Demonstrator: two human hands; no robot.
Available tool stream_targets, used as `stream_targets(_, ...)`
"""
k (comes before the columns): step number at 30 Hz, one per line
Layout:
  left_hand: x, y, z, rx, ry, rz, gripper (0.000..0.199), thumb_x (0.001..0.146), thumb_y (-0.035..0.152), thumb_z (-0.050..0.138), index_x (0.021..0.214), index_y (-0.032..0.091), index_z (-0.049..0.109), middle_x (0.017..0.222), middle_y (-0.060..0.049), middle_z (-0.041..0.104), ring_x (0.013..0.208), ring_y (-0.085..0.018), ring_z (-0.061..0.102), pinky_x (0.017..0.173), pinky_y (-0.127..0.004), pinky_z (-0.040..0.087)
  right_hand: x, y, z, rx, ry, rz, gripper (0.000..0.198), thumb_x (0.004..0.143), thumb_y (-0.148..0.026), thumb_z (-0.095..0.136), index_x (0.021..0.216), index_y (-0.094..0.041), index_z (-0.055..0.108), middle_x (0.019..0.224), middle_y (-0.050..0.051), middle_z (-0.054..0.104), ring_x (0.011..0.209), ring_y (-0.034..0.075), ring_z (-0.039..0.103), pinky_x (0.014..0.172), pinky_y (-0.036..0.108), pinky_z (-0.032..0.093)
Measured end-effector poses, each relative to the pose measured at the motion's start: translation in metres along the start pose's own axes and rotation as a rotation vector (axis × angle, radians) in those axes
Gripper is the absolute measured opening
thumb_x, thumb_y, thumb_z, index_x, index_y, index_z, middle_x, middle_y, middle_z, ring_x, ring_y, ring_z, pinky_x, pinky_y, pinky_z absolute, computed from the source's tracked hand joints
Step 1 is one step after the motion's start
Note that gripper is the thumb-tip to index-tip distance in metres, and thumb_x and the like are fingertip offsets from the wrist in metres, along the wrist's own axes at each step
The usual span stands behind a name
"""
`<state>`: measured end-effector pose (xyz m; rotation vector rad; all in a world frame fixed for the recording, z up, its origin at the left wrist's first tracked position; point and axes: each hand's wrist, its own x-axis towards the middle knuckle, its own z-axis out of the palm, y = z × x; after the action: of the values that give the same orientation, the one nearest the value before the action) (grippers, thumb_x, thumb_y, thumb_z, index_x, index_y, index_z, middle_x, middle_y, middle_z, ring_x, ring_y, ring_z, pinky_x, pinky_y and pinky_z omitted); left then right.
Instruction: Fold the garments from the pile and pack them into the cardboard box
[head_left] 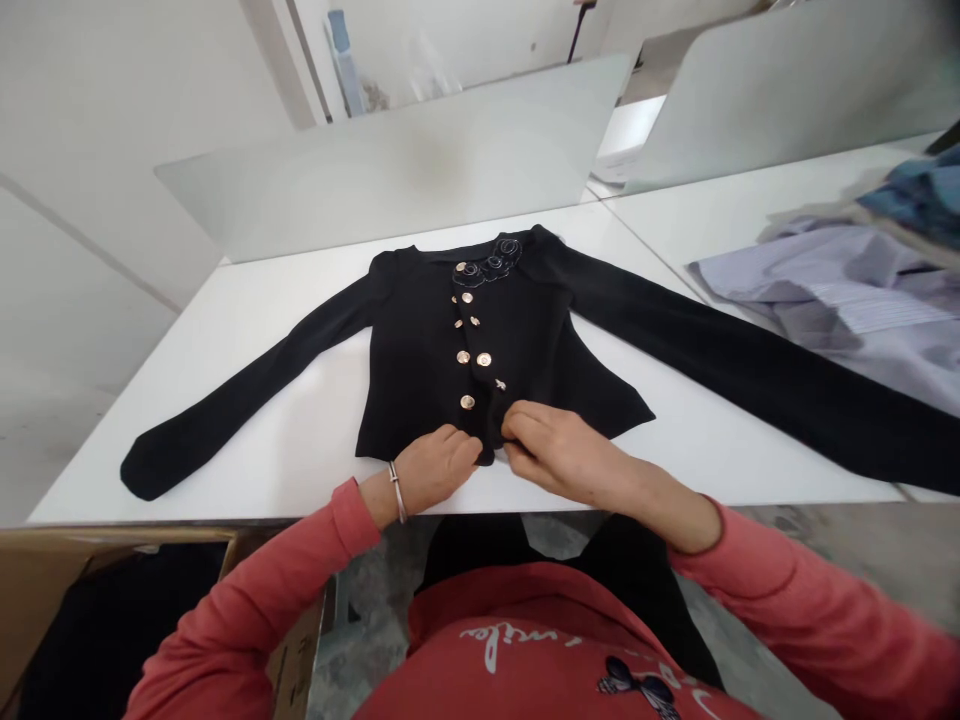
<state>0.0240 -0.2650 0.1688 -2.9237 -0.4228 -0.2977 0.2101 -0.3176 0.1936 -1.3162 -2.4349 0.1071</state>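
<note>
A black long-sleeved jacket (412, 350) lies front side up on the white table, its sleeves spread out to both sides. Gold buttons (484, 360) run down its front opening in two columns, and dark rosette trim (495, 264) sits at the neckline. At the bottom hem, my left hand (442, 462) is closed on the cloth left of the opening, a bracelet on its wrist. Just to the right, my right hand (559, 450) pinches the other front edge near the lowest button. Fingertips of both hands are partly hidden.
The white table (300, 440) has a frosted divider (420, 160) along its back edge. Striped light cloth (840, 280) and a blue garment (922, 200) are piled at the right. Below the left front edge stands a cardboard box (45, 560) with dark cloth inside.
</note>
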Motion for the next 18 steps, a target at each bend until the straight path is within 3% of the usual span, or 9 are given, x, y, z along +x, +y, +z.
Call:
stream_targets(2, 0.000, 0.000, 0.001, -0.016, 0.025, -0.052, 0.023, 0.085, 0.022, 0.035, 0.102, 0.010, 0.045, 0.076, -0.006, 0.054, 0.071, -0.016, 0.050, 0.061, -0.028, 0.044, 0.004, -0.006, 0.008, -0.026, -0.068, -0.017, 0.014, 0.078, -0.011, 0.041, 0.077, -0.008, 0.054, 0.076, 0.009, 0.053, 0.070, 0.016, 0.050, 0.063, 0.027, 0.043)
stream_targets(5, 0.002, 0.000, -0.001, 0.024, 0.009, 0.010, 0.031, 0.085, 0.017, 0.033, 0.115, 0.011, 0.038, 0.077, -0.005, 0.054, 0.070, -0.016, 0.050, 0.061, -0.028, 0.044, 0.002, -0.009, 0.015, 0.017, -0.116, -0.022, 0.017, 0.080, -0.011, 0.039, 0.079, -0.009, 0.056, 0.079, 0.010, 0.055, 0.073, 0.016, 0.051, 0.066, 0.029, 0.044)
stream_targets(9, 0.006, -0.001, -0.003, 0.123, 0.016, 0.138, 0.024, 0.084, 0.011, 0.033, 0.103, 0.011, 0.048, 0.071, -0.004, 0.052, 0.064, -0.015, 0.048, 0.056, -0.028, 0.042, -0.032, 0.015, -0.001, 0.229, 0.105, -0.028, 0.017, 0.080, -0.012, 0.039, 0.087, -0.012, 0.054, 0.091, 0.010, 0.055, 0.085, 0.015, 0.050, 0.076, 0.027, 0.044)
stream_targets(11, 0.008, -0.003, -0.005, 0.119, 0.048, 0.118, 0.019, 0.084, 0.012, 0.034, 0.094, 0.011, 0.051, 0.069, -0.004, 0.051, 0.062, -0.015, 0.048, 0.054, -0.027, 0.041, -0.058, 0.035, -0.009, 0.203, 0.273, 0.088, 0.021, 0.077, -0.012, 0.040, 0.095, -0.013, 0.051, 0.100, 0.010, 0.053, 0.095, 0.017, 0.048, 0.082, 0.032, 0.042)
stream_targets(14, 0.013, -0.008, -0.012, 0.008, 0.144, -0.022, 0.018, 0.086, 0.019, 0.035, 0.085, 0.013, 0.051, 0.067, -0.003, 0.052, 0.062, -0.014, 0.049, 0.054, -0.026, 0.042, -0.088, 0.066, -0.008, 0.004, 0.421, 0.364, 0.032, 0.073, -0.019, 0.045, 0.104, -0.012, 0.047, 0.108, 0.014, 0.050, 0.102, 0.024, 0.044, 0.085, 0.041, 0.039)
stream_targets(18, 0.017, -0.016, -0.021, -0.179, 0.264, -0.198, 0.016, 0.086, 0.022, 0.036, 0.088, 0.014, 0.049, 0.073, -0.003, 0.055, 0.067, -0.012, 0.052, 0.062, -0.024, 0.045, -0.087, 0.085, 0.003, -0.097, 0.413, 0.667, 0.027, 0.073, -0.025, 0.045, 0.096, -0.012, 0.050, 0.092, 0.013, 0.056, 0.087, 0.024, 0.052, 0.072, 0.037, 0.043)
